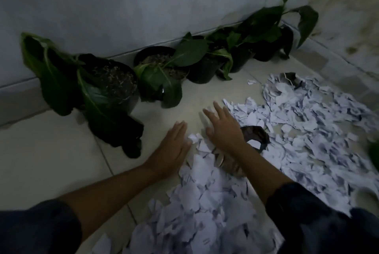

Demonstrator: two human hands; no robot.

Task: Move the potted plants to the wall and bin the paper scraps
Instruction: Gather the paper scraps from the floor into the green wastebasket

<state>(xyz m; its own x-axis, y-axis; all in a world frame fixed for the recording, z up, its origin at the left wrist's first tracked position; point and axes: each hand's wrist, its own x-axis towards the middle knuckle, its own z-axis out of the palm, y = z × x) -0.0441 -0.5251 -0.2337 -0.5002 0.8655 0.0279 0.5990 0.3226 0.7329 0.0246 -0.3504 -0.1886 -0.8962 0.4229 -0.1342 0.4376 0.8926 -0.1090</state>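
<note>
Potted plants (164, 69): lined along wall (123, 7). Paper scraps (287, 126): strewn on floor (51, 161). Left hand (174, 147), right hand (223, 128): fingers released, flat, seemingly to gather scraps.

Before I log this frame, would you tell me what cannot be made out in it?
Head view, dim light:
- The bin: not in view.
- Print on the paper scraps: too small and blurred.
- The dark object beside the right hand: partly hidden by hand and scraps.
- Whether the left hand touches the floor: unclear.
- Rightmost potted plant: its pot is lost in shadow and leaves.
</note>
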